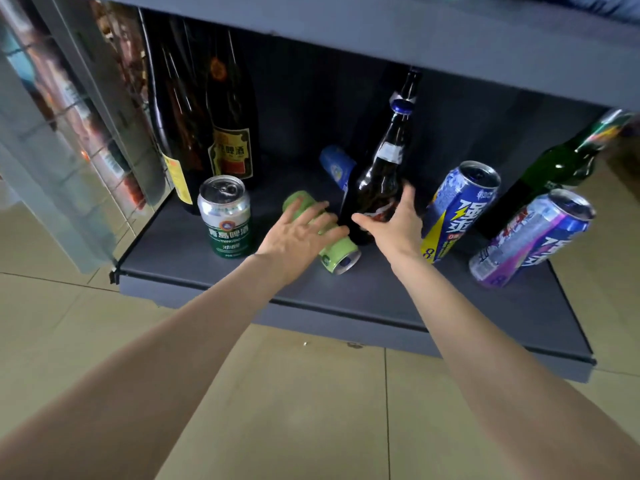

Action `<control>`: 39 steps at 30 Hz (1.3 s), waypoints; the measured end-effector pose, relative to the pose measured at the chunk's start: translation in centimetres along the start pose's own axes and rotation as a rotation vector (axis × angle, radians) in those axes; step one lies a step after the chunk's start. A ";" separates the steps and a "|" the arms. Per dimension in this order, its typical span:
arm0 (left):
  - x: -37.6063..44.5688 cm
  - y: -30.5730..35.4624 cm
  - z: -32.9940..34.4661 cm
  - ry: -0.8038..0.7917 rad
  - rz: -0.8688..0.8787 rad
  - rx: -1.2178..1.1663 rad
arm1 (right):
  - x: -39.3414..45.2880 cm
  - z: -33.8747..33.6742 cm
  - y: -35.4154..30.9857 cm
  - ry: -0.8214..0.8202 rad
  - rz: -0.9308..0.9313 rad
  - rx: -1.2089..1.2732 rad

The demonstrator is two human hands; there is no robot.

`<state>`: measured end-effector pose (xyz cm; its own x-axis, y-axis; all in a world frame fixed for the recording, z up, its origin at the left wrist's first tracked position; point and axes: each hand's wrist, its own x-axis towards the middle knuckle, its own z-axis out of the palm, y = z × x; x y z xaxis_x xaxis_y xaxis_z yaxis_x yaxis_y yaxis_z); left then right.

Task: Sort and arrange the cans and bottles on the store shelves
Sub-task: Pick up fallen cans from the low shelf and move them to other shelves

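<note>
Your left hand (pixel 298 233) rests flat on the fallen green can (pixel 334 251); your right hand (pixel 393 221) cups the brown bottle (pixel 379 174), fingers spread.

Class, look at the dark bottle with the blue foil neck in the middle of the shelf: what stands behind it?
Behind the dark bottle stands a blue can, only its upper left part showing. The bottle covers the rest, so its label and base cannot be seen. Farther back is the shelf's dark wall.

Bare shelf floor (pixel 398 292) along the front edge; behind it, crowded cans and bottles, low upper shelf (pixel 415 32) overhead.
</note>
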<state>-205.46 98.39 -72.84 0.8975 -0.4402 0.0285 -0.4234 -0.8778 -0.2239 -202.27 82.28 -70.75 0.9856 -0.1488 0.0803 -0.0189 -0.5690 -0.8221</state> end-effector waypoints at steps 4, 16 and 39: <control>-0.5 -1.4 -0.2 0.057 -0.048 -0.062 | 1.0 2.0 -0.8 -0.006 -0.060 -0.016; -0.6 -2.5 3.6 0.399 -0.127 -0.182 | 4.8 5.4 -1.4 -0.009 -0.089 0.084; -0.9 -0.8 3.6 0.531 0.202 -0.199 | -8.5 -4.0 3.5 -0.158 -0.130 -0.291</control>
<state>-205.48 100.21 -76.19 0.6337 -0.5912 0.4989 -0.6405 -0.7626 -0.0901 -211.40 78.32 -72.06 0.9963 0.0541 0.0671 0.0840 -0.7850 -0.6138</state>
